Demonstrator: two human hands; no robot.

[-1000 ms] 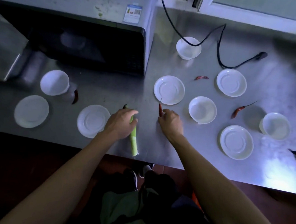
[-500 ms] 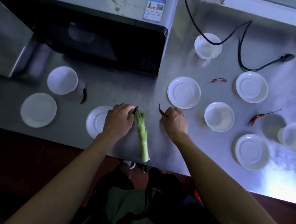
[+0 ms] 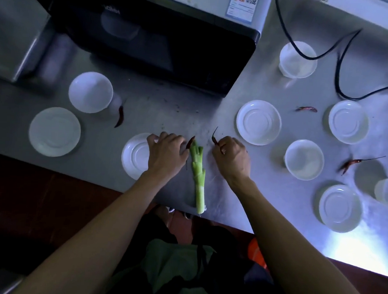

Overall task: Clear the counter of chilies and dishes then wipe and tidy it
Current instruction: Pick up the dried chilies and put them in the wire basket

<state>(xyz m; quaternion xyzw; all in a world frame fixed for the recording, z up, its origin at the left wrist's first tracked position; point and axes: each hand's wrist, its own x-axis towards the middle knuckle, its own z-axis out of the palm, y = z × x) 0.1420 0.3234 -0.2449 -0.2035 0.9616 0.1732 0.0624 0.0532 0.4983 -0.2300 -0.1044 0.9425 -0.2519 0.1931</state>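
Note:
My left hand (image 3: 166, 153) pinches a dark red chili (image 3: 190, 142) at its fingertips, beside the leafy top of a green vegetable stalk (image 3: 198, 179) that lies on the steel counter (image 3: 183, 114). My right hand (image 3: 232, 158) grips another red chili (image 3: 215, 138), whose stem points up and away. Loose chilies lie at the left (image 3: 120, 117), the far right (image 3: 306, 109) and the right (image 3: 352, 164). White saucers (image 3: 259, 122) and small white bowls (image 3: 304, 159) are spread over the counter. One saucer (image 3: 134, 154) is partly hidden under my left hand.
A black microwave (image 3: 149, 37) stands at the back, with a steel box (image 3: 14, 29) to its left. A black power cord (image 3: 339, 71) loops across the back right, over a white cup (image 3: 298, 60). The counter's front edge runs just below my wrists.
My left hand let go of the green stalk and moved to the chili at its top. The right hand lifted its chili off the counter. The camera moved closer.

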